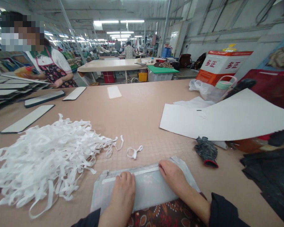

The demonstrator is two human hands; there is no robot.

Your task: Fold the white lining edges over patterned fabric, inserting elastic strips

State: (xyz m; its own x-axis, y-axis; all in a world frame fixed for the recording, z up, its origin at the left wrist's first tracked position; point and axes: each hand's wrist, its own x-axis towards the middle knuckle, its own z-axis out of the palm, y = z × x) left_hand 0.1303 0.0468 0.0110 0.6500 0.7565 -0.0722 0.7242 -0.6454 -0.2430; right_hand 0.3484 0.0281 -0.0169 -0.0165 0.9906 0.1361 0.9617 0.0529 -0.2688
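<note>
A flat, greyish plastic-looking sheet (144, 190) with faint pinkish marks lies at the near edge of the table. A narrow white strip (144, 171) runs along its far edge. My left hand (125, 190) presses on the strip near its left part, fingers together and bent. At the strip's right end, my right hand (174, 175) is closed with its fingers curled over it; the fingertips are partly hidden. Left of the sheet spreads a big tangled heap of white bands (54, 151). One knotted loop of white band (134, 152) lies by itself just beyond the sheet.
A dark knitted glove (206, 151) and a large white board (222, 116) lie to the right, with black material (272, 179) nearer. Farther back stand a cup (223, 85) and an orange-white can (223, 66). Pale panels (29, 118) lie left, where a co-worker (54, 66) stands.
</note>
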